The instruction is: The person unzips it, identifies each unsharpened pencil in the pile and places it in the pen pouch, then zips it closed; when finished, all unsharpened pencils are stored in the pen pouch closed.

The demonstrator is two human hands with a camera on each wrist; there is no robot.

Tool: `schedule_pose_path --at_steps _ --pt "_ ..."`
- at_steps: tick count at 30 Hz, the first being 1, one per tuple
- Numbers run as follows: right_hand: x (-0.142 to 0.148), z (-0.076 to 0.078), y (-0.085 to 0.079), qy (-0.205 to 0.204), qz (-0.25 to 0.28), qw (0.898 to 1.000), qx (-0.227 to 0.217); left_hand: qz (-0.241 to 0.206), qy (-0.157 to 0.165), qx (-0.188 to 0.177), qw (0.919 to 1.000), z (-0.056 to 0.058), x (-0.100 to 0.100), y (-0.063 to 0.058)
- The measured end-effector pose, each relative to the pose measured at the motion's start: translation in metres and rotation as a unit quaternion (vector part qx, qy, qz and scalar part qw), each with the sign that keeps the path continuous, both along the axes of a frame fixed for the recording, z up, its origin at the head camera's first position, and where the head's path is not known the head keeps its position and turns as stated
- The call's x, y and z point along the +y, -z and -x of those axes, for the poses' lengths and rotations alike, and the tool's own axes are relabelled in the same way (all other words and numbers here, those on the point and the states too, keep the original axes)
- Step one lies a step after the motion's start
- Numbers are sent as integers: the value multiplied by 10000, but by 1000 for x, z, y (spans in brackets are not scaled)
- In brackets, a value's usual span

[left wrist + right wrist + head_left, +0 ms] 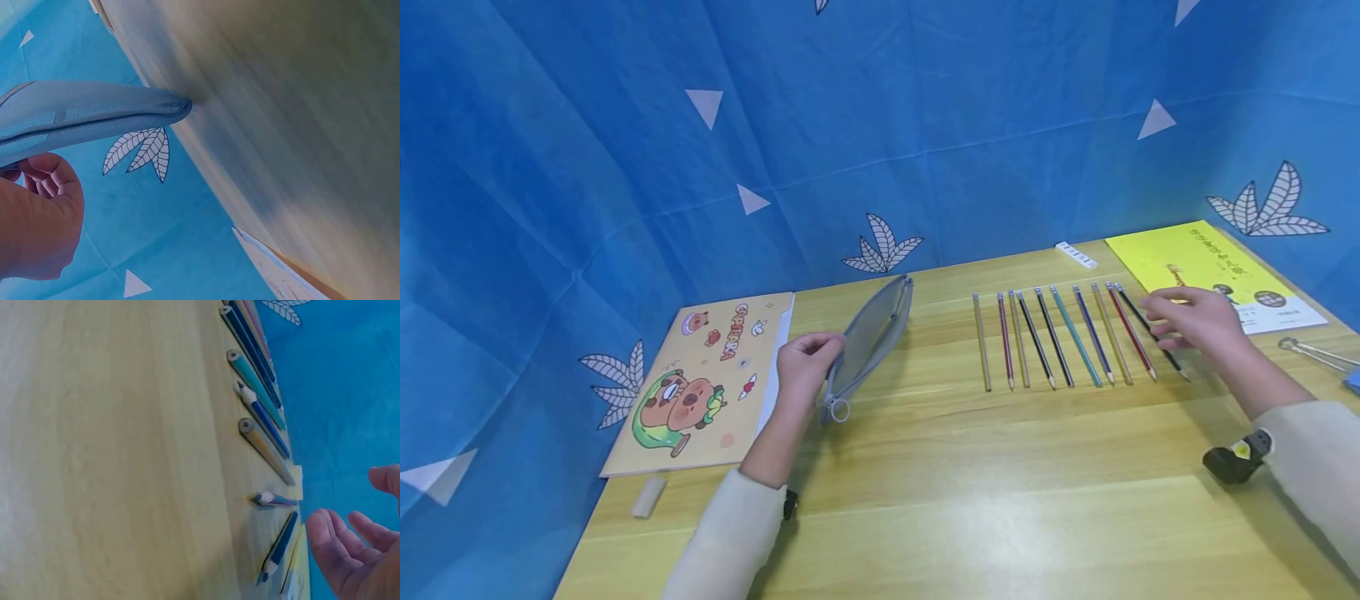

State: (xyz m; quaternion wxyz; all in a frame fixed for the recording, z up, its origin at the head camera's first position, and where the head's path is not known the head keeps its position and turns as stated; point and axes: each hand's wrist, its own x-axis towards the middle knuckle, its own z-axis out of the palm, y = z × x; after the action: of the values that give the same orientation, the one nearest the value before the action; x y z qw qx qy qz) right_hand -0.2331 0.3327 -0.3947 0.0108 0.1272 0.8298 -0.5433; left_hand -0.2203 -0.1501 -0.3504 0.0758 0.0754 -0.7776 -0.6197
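Observation:
A grey zip pouch (pixel 868 337) is held up on its edge above the table by my left hand (pixel 805 365), thumb and fingers pinching its side. From its near end hangs a zip pull ring (pixel 839 409). The left wrist view shows the pouch (pixel 94 115) across the fingers of the left hand (pixel 44 219). My right hand (pixel 1202 321) hovers by the rightmost black pencil (pixel 1150 332), its fingers loosely bent. Nothing sits between thumb and fingers of the right hand (pixel 362 556) in the right wrist view. Several pencils (pixel 1057 335) lie in a row.
A capybara folder (pixel 700 383) lies at the left, with a greyish eraser (pixel 649 497) below it. Behind the pencils rests a small white block (pixel 1076 255). A yellow booklet (pixel 1217 267) and a metal binder clip (pixel 1318 353) are at the right. Blue cloth (pixel 925 125) hangs behind.

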Motion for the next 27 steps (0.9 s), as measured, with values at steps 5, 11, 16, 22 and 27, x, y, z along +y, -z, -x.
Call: schedule_pose_path --at_steps 5,11,16,22,27 --pt "-7 -6 -6 -44 -114 9999 74 -88 -46 -28 9999 -1 1 0" --pt "-26 -12 -14 -197 -584 9978 261 -148 -75 -10 9999 0 1 0" --pt "-42 -12 -11 -183 -1208 9916 426 -156 -94 -35 9998 -1 1 1" --pt "-52 -7 -8 -333 -2096 9764 389 -218 -96 94 9997 -2 3 0" --pt "-54 -3 -9 -525 -2871 9558 341 -236 -127 52 9996 -1 4 1"
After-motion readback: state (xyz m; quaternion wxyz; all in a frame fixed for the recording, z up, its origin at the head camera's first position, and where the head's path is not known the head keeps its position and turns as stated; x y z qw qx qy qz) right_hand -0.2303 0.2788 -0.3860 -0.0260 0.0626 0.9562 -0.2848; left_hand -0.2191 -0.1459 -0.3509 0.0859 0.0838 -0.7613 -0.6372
